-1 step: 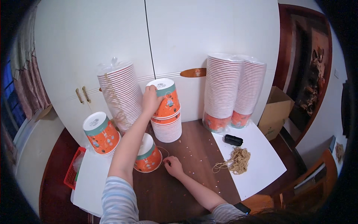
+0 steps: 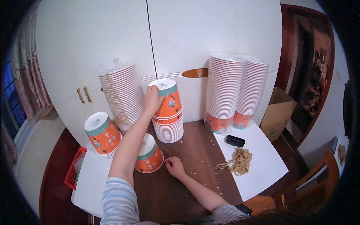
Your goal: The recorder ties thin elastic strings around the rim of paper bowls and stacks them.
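Note:
My left hand [image 2: 153, 100] grips an upside-down orange-and-teal paper bucket [image 2: 171, 103] by its base, fingers at the white bottom and thumb on the side. That bucket tops a nested stack [image 2: 168, 129] of white-rimmed buckets. Nearer to me, another upturned paper bucket [image 2: 149, 159] stands on the brown tabletop, partly behind my left forearm. A thin tan string [image 2: 167, 150] curves out beside it. My right hand [image 2: 175, 168] rests just right of this bucket's rim, its fingers curled and pinched where the string ends.
A short bucket stack [image 2: 101, 133] stands at left, before a tall bagged stack [image 2: 122, 93]. Two more bagged stacks [image 2: 225, 86] rise at back right. A black object [image 2: 235, 141] and a tangle of tan string [image 2: 240, 162] lie on the white board [image 2: 258, 180]. Cabinet doors [image 2: 210, 30] close off the back.

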### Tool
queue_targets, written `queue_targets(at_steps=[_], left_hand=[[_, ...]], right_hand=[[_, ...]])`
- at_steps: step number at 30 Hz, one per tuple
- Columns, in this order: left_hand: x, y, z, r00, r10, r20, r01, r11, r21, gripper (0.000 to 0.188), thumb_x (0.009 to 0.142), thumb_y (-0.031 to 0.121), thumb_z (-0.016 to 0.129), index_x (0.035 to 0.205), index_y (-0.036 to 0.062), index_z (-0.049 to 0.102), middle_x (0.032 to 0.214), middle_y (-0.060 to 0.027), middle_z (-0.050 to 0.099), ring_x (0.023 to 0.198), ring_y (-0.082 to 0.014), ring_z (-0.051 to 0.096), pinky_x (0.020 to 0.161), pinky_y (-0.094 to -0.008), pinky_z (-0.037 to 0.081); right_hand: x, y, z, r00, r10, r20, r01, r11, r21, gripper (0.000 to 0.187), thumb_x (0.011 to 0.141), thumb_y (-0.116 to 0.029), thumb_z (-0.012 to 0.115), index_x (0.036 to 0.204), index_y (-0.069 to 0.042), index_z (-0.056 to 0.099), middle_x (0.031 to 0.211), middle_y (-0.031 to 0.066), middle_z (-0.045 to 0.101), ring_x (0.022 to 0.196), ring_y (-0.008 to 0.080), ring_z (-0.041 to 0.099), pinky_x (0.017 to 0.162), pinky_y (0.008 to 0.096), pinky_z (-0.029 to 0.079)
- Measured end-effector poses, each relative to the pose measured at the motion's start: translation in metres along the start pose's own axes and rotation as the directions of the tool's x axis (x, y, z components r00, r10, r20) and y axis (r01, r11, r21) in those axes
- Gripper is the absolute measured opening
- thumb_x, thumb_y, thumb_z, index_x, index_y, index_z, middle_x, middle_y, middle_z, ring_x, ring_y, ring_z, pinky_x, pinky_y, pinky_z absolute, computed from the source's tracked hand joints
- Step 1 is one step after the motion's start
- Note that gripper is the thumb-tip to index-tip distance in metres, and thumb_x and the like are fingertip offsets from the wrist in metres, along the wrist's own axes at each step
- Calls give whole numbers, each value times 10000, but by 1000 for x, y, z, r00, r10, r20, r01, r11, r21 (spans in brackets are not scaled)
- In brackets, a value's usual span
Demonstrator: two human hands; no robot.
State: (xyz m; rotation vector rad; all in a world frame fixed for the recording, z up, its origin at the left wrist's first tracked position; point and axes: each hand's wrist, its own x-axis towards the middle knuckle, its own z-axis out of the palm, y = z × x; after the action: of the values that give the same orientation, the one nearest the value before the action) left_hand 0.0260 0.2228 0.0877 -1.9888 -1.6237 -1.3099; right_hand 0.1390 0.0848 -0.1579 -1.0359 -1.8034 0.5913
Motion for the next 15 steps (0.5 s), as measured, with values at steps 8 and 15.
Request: queue_targets(at_steps=[8,15], left_hand=[[32,-35,-1,997,-83,0,80,953,-292,231,675,160,665,799,-2,557,775,-172,565,756,-309,565,660,-375,446],[49,-3,-31,975,-118,187,180,914,-363,164,745,150,600,804,-2,606,679,-129,614,418,-183,566,479,-293,466]], right_hand=[[-2,-5,6,999,-10,-45,12,999,49,169,729,-62,540,895,-51,571,814,97,548,783,232,533,681,322,446],[-3,2,5,999,-4,-42,6,999,32,172,736,-68,541,905,-48,567,810,100,540,764,225,536,671,316,448]])
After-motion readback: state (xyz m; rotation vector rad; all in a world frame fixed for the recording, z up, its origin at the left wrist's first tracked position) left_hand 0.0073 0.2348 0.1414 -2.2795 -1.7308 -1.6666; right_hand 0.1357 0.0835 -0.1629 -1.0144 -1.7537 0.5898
